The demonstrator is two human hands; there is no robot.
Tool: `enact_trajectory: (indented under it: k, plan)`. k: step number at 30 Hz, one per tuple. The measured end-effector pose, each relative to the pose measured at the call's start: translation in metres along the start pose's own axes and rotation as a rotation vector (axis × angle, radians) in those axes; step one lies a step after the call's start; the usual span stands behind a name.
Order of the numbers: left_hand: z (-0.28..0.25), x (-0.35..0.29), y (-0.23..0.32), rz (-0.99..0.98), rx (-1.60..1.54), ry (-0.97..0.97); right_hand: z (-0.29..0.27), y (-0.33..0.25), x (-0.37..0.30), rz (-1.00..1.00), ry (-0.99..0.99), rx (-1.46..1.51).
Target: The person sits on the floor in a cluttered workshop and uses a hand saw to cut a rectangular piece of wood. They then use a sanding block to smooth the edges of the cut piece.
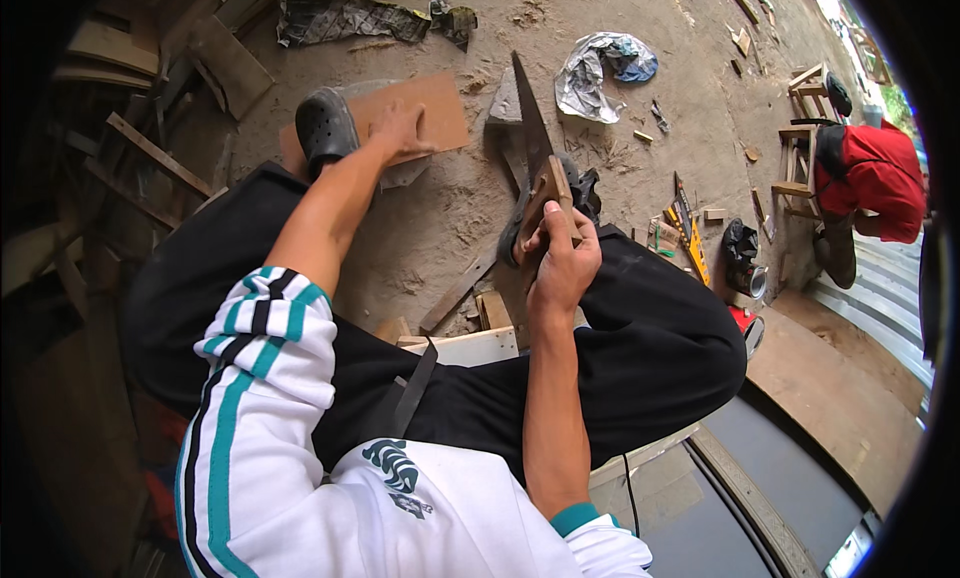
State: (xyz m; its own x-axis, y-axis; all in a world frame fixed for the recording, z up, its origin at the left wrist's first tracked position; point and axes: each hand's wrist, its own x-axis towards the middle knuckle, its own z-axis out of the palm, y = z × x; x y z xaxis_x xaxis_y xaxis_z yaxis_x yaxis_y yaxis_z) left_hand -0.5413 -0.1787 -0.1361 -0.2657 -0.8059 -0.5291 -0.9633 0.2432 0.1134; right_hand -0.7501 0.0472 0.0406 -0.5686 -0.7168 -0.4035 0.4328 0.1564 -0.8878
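Note:
My left hand lies on a flat reddish-brown board, fingers apart and pressed against its surface near the close edge. The board rests across a pale block on the ground, and my left shoe, a dark clog, is on the board's left part. In my right hand is a handsaw, gripped by its wooden handle. Its long dark blade points up and away, apart from the board and to its right. My right shoe is partly hidden behind the saw handle and hand.
Crumpled paper and torn newspaper lie on the dusty ground. A yellow-and-black tool and a can are to the right. Wood scraps pile up at left. Another person in red bends beside a wooden stool.

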Motion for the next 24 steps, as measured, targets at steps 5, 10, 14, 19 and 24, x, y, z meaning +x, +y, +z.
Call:
enact_trajectory:
  k: [5, 10, 14, 19, 24]
  plan:
    - [-0.016, 0.04, -0.031, -0.048, -0.042, 0.012, 0.017, -0.002, 0.009, -0.064, 0.05, 0.041]
    - [-0.011, 0.059, -0.049, -0.077, 0.051, 0.101, 0.03, -0.004, 0.009, -0.058, 0.058, -0.061]
    - [-0.036, 0.067, -0.063, -0.107, 0.091, 0.03, 0.031, 0.006, 0.009, -0.057, 0.045, -0.114]
    - [-0.02, 0.105, -0.118, -0.048, -0.007, -0.131, 0.038, 0.015, 0.017, -0.055, 0.045, -0.178]
    - [-0.015, 0.091, -0.096, -0.02, -0.076, -0.085, 0.047, 0.018, 0.026, -0.058, 0.067, -0.156]
